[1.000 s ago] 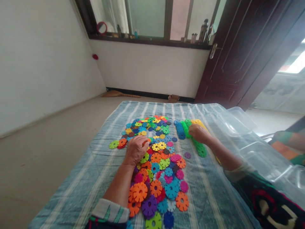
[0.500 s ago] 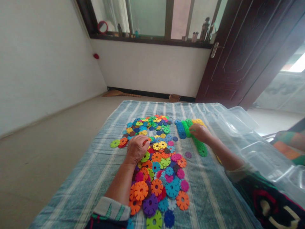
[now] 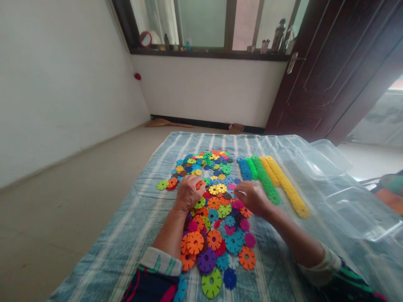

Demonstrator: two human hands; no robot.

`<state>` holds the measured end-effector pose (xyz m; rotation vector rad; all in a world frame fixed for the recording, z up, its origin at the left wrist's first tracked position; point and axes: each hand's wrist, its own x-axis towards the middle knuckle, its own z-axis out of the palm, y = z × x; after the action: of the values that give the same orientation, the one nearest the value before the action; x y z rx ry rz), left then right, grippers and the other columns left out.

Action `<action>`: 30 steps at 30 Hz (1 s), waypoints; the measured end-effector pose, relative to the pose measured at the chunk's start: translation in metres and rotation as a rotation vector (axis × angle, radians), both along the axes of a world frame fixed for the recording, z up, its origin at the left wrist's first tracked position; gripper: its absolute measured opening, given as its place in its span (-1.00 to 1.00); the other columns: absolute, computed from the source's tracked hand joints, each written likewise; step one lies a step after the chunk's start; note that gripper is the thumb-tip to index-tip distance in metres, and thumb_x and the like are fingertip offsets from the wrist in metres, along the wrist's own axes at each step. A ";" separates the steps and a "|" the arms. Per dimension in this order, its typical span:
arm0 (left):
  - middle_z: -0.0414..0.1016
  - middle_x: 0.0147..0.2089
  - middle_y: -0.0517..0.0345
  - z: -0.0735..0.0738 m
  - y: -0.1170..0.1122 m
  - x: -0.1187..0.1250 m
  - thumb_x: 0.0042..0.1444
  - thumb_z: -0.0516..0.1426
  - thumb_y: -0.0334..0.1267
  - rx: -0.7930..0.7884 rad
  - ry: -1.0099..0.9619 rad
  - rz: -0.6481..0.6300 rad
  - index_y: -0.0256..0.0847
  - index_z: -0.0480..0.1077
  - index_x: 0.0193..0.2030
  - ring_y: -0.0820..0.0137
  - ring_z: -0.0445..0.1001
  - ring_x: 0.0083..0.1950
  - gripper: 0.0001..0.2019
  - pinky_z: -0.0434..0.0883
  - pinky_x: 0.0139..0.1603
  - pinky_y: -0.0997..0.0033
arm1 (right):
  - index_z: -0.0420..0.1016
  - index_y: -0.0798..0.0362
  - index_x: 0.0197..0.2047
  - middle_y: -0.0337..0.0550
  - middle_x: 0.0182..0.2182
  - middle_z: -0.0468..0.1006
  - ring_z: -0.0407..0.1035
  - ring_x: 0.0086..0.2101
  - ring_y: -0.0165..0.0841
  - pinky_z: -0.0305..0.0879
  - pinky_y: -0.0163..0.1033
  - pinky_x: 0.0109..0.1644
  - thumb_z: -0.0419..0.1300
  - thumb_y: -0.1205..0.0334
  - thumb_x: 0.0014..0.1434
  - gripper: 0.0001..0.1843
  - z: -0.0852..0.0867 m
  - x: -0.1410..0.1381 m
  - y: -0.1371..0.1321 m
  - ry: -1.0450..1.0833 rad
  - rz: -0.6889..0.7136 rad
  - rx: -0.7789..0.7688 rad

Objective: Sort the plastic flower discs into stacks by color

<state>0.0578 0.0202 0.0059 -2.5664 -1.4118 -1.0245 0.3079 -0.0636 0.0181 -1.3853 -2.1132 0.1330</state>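
Note:
My left hand (image 3: 190,193) is closed over the left side of a loose heap of colourful notched plastic discs (image 3: 214,239), its fingertips around an orange disc (image 3: 200,184). Across the heap, my right hand (image 3: 253,196) hovers at its right edge, near the pink discs. Its fingers are curled together, and what they hold, if anything, is hidden. Beyond the right hand lie rows of discs sorted by colour: a blue row (image 3: 244,169), a short bright green one (image 3: 251,168), a longer green row (image 3: 266,182) and two yellow rows (image 3: 288,186).
A striped blue-grey cloth (image 3: 126,235) covers the table. Clear plastic containers (image 3: 327,161) stand along its right side. Past the far edge are a wall with a window ledge (image 3: 208,53) and a dark red door (image 3: 317,75).
My right hand has moved left and nearer, from the green and yellow rows to the heap's edge, uncovering the yellow rows. My left hand stays over the heap. The view has shifted slightly.

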 end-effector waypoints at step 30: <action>0.48 -0.43 0.09 0.000 -0.001 0.000 -0.05 0.06 -0.41 -0.036 -0.050 -0.024 -0.17 0.39 -0.47 0.31 0.39 -0.30 -0.89 0.36 -0.21 0.34 | 0.64 0.02 -0.35 -0.12 -0.29 0.62 0.42 -0.19 -0.28 0.25 -0.28 -0.10 0.19 0.31 0.08 -0.84 0.002 -0.087 0.083 0.005 -0.053 -0.247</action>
<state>0.0576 0.0187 0.0062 -2.6071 -1.4267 -1.0835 0.2214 0.0195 0.0199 -1.5784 -2.1084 0.3868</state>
